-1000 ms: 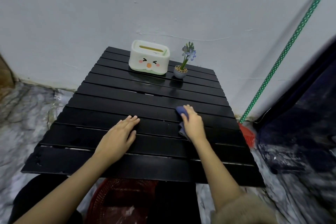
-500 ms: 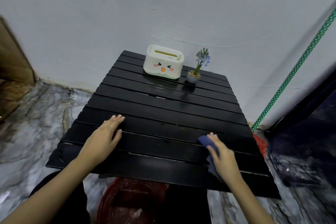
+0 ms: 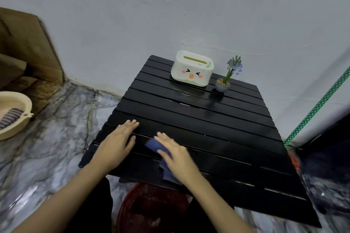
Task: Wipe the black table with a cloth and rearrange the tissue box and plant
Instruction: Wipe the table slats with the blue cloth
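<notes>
A black slatted table [image 3: 208, 119] fills the middle of the view. At its far edge stands a white tissue box [image 3: 192, 69] with a cartoon face, and to its right a small potted plant [image 3: 227, 77] with blue flowers. My right hand [image 3: 178, 155] presses flat on a blue cloth [image 3: 155, 145] near the table's front, left of centre. My left hand [image 3: 117, 142] lies flat on the table's front left, fingers together, just beside the cloth.
A red basket [image 3: 151, 208] sits on the floor under the table's front edge. A beige basin [image 3: 15, 117] and a cardboard box [image 3: 28, 47] are at the left. A green spotted pole [image 3: 320, 104] leans on the wall at the right.
My right hand has slid the blue cloth left along the front slats, from the right side to beside my left hand. The view has swung left.
</notes>
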### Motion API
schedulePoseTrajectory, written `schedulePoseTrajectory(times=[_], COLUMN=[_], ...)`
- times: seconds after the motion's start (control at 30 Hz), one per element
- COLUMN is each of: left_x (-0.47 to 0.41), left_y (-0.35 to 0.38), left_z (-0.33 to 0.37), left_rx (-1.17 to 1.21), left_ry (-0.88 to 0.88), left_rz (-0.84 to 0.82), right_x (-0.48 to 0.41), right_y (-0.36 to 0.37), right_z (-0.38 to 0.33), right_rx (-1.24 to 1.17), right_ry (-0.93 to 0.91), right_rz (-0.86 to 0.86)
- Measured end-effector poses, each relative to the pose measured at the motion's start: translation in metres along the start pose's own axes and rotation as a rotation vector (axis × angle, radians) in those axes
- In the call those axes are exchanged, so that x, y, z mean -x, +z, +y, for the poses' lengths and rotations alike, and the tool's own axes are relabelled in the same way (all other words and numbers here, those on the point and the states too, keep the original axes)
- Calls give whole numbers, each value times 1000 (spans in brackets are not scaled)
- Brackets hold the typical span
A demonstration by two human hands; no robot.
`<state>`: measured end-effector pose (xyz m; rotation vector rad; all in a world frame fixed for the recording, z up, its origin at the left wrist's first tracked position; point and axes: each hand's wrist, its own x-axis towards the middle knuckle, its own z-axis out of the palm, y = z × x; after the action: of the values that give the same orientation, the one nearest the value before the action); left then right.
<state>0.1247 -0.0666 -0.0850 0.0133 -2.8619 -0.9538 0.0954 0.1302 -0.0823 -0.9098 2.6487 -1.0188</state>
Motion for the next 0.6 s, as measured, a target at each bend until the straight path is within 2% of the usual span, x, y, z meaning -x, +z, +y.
schedulePoseTrajectory(times=[0.07,0.13,0.2,0.3,0.4,0.5,0.6], left_x=[4,7,7,7,7,7,8], left_y=[-4,-8,-10,-14,-14,-11,-10], left_z=[-5,-10,-13,-19,-24,-25,-25], left_rx=[12,23,13,-17,11,-6,20], left_ry=[2,2,-3,1,-48,-46,-51], left_rz=[-3,1,7,26,88,113,120], right_x=[19,18,-5,-61,-121,-165,-174], right_y=[-28,-54,-66,-58,-30,5,37], right_z=[21,44,59,59,39,0,-34], right_rx=[19,30,64,100,96,94,65], right_ry=[55,180,307,399,379,272,140], right_rz=[31,174,285,343,307,200,78])
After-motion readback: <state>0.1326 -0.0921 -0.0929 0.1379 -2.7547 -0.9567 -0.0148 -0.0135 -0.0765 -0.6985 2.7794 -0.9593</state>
